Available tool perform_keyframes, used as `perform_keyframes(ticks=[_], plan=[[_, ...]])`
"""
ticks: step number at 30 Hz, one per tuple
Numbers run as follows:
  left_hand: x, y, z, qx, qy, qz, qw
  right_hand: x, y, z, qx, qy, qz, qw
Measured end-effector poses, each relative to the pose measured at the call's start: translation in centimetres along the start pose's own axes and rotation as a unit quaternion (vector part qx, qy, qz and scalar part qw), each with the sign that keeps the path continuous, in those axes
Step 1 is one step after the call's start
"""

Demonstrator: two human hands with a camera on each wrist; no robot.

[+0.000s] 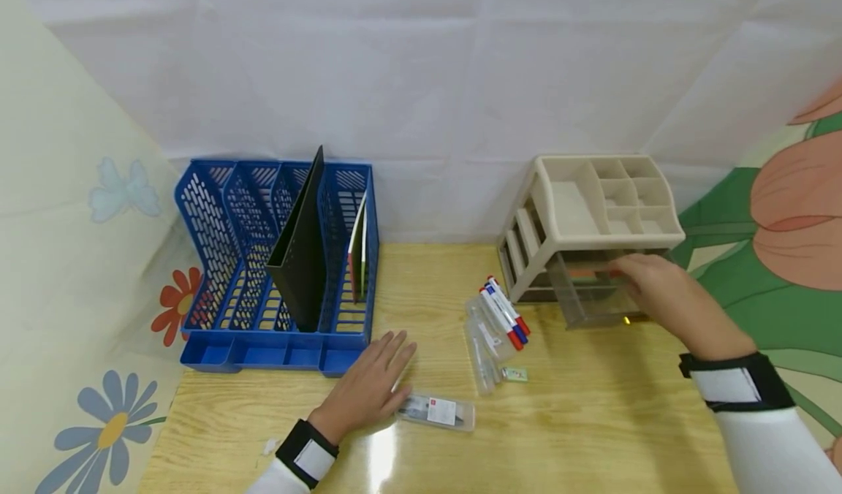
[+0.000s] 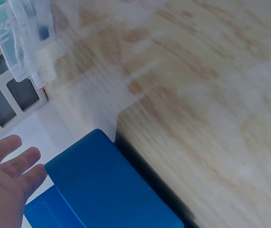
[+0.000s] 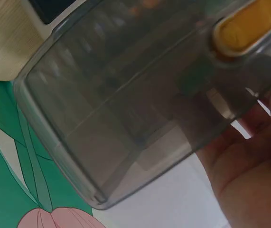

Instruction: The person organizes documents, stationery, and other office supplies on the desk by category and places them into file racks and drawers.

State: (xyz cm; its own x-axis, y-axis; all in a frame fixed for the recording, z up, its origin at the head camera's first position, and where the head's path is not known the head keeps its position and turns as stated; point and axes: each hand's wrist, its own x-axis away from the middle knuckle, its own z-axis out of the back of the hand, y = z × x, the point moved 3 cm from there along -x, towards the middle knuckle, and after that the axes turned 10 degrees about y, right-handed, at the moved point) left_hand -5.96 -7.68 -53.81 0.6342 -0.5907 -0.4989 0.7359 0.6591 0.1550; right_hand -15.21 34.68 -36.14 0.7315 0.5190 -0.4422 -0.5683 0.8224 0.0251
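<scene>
My right hand (image 1: 677, 300) reaches over the front of a pulled-out clear grey drawer (image 1: 585, 315) in the beige desk organizer (image 1: 572, 242). Its fingertips are at or inside the drawer, beside something reddish-orange. In the right wrist view the drawer's front hides most of these fingers, and an orange pull (image 3: 249, 28) stands out on it; I cannot tell whether they pinch anything. My left hand (image 1: 365, 388) lies low over the table with fingers extended, its thumb side beside a clear plastic case (image 1: 442, 411) with a white label and dark contents.
A blue file rack (image 1: 263, 359) on the left holds a black folder (image 1: 305, 260) and thin booklets (image 1: 358, 253). Between the hands lie markers (image 1: 503, 311) with red and blue caps, clear packages (image 1: 483, 359) and a small green-and-white block (image 1: 515, 374). A white wall backs the table.
</scene>
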Motion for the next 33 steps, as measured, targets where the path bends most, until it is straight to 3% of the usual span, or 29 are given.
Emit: perform_keyframes(ticks=[7,16,23,27,30,33], plan=[[0.1,0.2,-0.3,-0.005,-0.002,-0.011,0.9999,-0.2,1.4,-0.8,-0.008,-0.048,-0.014,0.9987],[-0.4,0.8,-0.9,0.008,-0.037,0.018,0.9991,-0.6,2.3,-1.8,-0.023,-0.079,-0.023,0.9963],[-1.4,1.9,-1.6,0.032,-0.045,0.037,0.9978,-1.0,2.3,-2.2,-0.024,-0.065,-0.015,0.9975],[-1.8,2.3,-2.0,0.027,-0.036,0.032,0.9985,-0.7,1.9,-1.5,-0.028,-0.088,-0.045,0.9947],[-2.1,2.5,-2.2,0.025,-0.021,0.029,0.9990,-0.3,0.7,-0.2,-0.025,-0.066,-0.066,0.9953],[-2.5,2.6,-2.3,0.027,0.000,0.032,0.9991,0.3,-1.2,1.1,-0.019,0.022,-0.060,0.9977]])
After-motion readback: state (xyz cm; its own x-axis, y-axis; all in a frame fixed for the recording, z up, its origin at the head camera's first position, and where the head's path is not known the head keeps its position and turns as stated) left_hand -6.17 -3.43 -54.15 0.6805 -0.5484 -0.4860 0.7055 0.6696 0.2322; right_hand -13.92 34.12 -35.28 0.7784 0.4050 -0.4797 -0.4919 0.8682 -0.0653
